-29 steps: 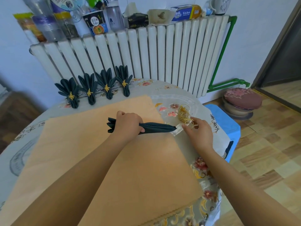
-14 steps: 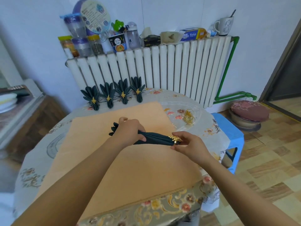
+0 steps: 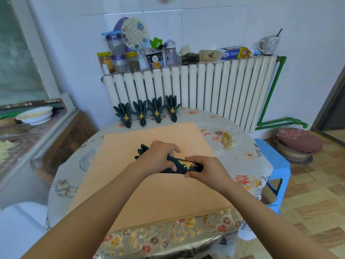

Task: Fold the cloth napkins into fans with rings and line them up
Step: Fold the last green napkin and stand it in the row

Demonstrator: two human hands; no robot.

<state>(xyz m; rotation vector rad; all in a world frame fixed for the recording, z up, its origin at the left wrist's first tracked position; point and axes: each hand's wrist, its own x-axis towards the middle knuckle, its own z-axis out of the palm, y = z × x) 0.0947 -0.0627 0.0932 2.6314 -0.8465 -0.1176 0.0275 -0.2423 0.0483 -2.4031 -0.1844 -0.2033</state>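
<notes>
A pleated dark green napkin (image 3: 174, 166) lies across the orange mat (image 3: 149, 184) at the table's middle. My left hand (image 3: 158, 157) grips its left half, with the pleat ends sticking out past the knuckles. My right hand (image 3: 207, 170) pinches a gold leaf ring (image 3: 188, 163) that sits around the napkin's right end. Several finished green napkin fans (image 3: 147, 112), each with a gold ring, stand in a row at the table's far edge against the radiator.
A small heap of spare gold rings (image 3: 227, 139) lies on the floral tablecloth (image 3: 242, 157) to the right of the mat. A blue stool (image 3: 276, 165) stands by the table's right side. Jars, a mug and boxes sit on the white radiator (image 3: 205, 90).
My right hand took a ring from the heap and slid it onto the napkin's right end, further along than half a second ago. The camera view rose and pulled back.
</notes>
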